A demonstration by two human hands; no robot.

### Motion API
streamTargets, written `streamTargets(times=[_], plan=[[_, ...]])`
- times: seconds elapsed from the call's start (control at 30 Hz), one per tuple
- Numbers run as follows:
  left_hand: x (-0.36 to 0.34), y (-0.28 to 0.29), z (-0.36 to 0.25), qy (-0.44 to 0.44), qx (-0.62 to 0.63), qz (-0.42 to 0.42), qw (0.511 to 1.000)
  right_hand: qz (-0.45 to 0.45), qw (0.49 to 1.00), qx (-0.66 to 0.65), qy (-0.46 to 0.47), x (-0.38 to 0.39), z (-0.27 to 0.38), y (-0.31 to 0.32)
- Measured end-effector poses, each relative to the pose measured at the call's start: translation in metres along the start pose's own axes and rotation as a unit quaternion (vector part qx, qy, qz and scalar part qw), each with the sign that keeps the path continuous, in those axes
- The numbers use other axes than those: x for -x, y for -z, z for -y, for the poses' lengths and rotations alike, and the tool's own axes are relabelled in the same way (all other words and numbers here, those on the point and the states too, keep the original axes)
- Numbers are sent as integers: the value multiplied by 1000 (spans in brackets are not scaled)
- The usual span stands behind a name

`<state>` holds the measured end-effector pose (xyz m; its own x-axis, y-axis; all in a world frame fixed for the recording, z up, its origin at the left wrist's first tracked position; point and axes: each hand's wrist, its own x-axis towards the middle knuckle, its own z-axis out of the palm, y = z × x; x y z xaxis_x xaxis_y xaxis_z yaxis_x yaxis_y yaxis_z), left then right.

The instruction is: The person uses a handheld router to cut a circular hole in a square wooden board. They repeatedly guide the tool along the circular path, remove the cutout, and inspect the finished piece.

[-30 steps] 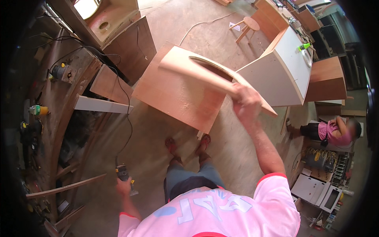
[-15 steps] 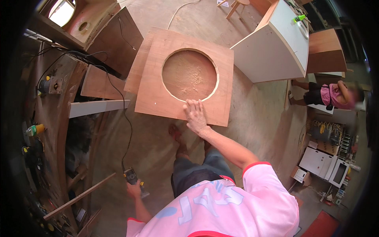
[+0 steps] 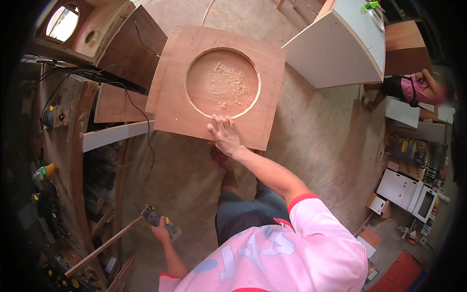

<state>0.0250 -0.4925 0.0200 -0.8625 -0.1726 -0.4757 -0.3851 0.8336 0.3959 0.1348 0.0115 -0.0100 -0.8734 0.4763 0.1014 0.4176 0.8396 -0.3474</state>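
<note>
A square plywood panel (image 3: 262,102) with a large round cut-out lies flat on another board (image 3: 158,68), whose surface shows inside the circle with scattered sawdust (image 3: 228,85). My right hand (image 3: 224,134) rests on the panel just below the cut-out, fingers apart and lightly bent near the rim. Down at the lower left, my left hand (image 3: 161,230) is closed on a grey power tool (image 3: 154,217) with a yellow detail, held low beside my leg.
Cluttered wooden shelving (image 3: 73,160) with cables lines the left, below a box with round openings (image 3: 87,19). A white-faced cabinet (image 3: 331,53) stands right of the panel. Another person (image 3: 418,90) in pink is at the far right, near tools and white boards (image 3: 399,190).
The cut-out panel, tilted up in my right hand a second ago, now lies flat, and that hand's grip has loosened. My left hand has shifted slightly with the tool.
</note>
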Motion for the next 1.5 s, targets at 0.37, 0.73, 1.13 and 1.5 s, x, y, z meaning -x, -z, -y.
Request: streamTargets(times=[0.37, 0.73, 1.13, 1.5], plan=[[-23, -18, -24, -56, 178, 26, 982, 10, 1000, 5, -4, 7, -16, 10], [-16, -74, -19, -37, 128, 79, 988, 37, 997, 35, 66, 16, -107, 60], [-5, -93, 7, 21, 158, 76, 984, 33, 992, 123, 26, 8, -162, 71], [-5, -97, 16, 18, 134, 85, 987, 12, 991, 124, -57, 8, -167, 70]])
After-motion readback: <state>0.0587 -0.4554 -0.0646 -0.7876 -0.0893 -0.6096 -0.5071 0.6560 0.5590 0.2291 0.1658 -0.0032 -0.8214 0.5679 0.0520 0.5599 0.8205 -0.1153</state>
